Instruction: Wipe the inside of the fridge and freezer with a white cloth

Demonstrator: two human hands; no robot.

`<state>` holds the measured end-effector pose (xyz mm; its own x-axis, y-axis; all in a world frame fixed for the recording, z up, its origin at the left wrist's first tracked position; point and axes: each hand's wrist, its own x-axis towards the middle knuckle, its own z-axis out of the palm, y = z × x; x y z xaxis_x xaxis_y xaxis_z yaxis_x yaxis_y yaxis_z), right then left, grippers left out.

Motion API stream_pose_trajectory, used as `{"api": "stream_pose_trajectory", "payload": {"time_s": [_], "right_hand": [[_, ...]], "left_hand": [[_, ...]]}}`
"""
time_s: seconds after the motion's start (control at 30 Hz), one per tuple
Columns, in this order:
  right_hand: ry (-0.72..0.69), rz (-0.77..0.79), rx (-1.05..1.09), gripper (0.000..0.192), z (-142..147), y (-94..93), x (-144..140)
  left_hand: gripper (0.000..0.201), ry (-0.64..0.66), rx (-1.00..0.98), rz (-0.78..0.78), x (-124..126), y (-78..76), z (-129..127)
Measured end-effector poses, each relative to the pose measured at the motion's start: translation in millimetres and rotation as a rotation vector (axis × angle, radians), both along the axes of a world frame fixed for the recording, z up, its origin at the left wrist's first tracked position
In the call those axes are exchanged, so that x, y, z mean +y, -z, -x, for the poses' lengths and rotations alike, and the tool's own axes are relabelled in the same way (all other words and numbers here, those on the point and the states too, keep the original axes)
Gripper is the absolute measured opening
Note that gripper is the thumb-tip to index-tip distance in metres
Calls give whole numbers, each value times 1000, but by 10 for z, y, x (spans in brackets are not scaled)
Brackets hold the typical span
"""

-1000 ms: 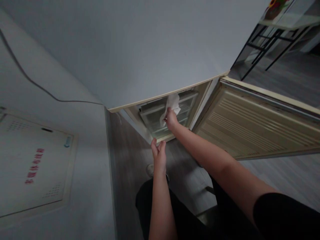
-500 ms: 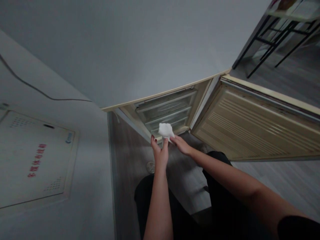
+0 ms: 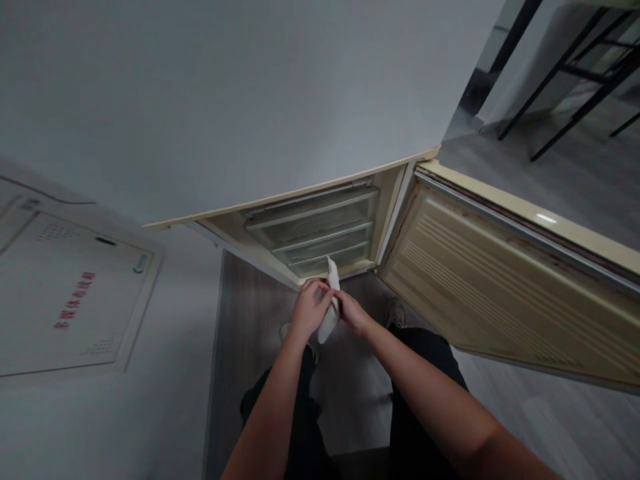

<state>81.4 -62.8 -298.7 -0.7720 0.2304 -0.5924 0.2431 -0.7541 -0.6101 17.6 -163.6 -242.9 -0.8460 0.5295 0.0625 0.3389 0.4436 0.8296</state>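
A white cloth [image 3: 331,303] hangs folded between my two hands in front of an open freezer compartment. My left hand [image 3: 310,308] grips it from the left and my right hand [image 3: 352,312] holds it from the right. Just beyond my hands are the clear freezer drawers [image 3: 315,230], stacked and pushed in. The cream freezer door [image 3: 500,280] stands swung open to the right. My legs in dark trousers and my shoes show below on the wood floor.
The grey fridge front [image 3: 240,100] fills the upper view. A white wall panel with red lettering [image 3: 70,300] is at the left. Black metal furniture legs [image 3: 575,73] stand on the floor at the top right.
My right hand drew the cloth out of the freezer drawers and back toward me. My left hand closed on the cloth, and both hands now hold it. The view shifted downward.
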Motion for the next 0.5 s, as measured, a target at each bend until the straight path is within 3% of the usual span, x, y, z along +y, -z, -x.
{"api": "stream_pose_trajectory", "payload": {"time_s": [0.13,0.23,0.3,0.4,0.5], "right_hand": [[39,57,41,33,19,-4,-43],[27,77,58,30,17,-40,-24],[53,63,40,28,32,-28,33],[170,37,-28,24,89,36,150],[317,115,-146,25,162,64,240]], "left_hand": [[7,-70,7,-5,205,98,-161],[26,-64,25,-51,291,195,-207],[35,-22,36,-77,351,278,-145],[22,66,0,-108,467,426,12],[16,88,-103,-137,582,561,129]]}}
